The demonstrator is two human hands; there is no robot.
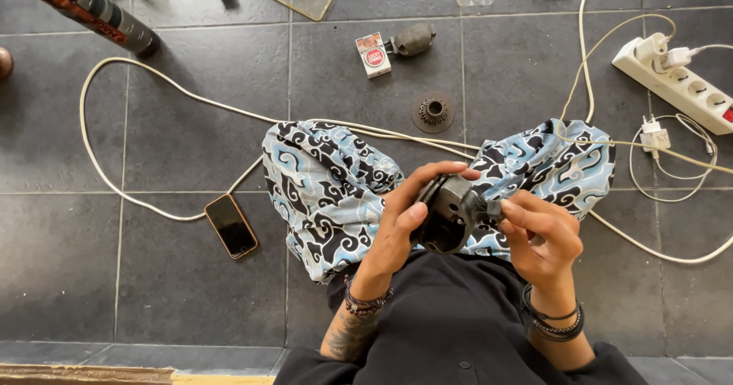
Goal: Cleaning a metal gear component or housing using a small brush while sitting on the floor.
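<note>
Head view: a dark grey motor housing (447, 215) is held over the lap, just below the centre of the picture, between the two knees covered in blue, black and white patterned cloth (328, 186). The left hand (403, 228) is wrapped round the housing from its nine o'clock side, fingers curled over the top edge and thumb pressed on the near face, so it is closed firmly on the part. The right hand (538, 232) is brought in from three o'clock; its thumb and forefinger are pinched together at a small projection on the housing's side, the other fingers folded loosely. Whether a separate small piece is gripped there cannot be told.

The step in hand is judged to be fitting or working loose something at the housing's side. A steady hold by the left hand and a fine twist or pull by the right fingertips would be called for next.

At twelve o'clock from the housing a small toothed gear on a round disc (433, 112) lies on the grey tiled floor (153, 263). At nine o'clock a phone (231, 225) lies face up. At two o'clock a white power strip (676, 80) is seen, with a white cable (153, 87) looped across the tiles.
</note>
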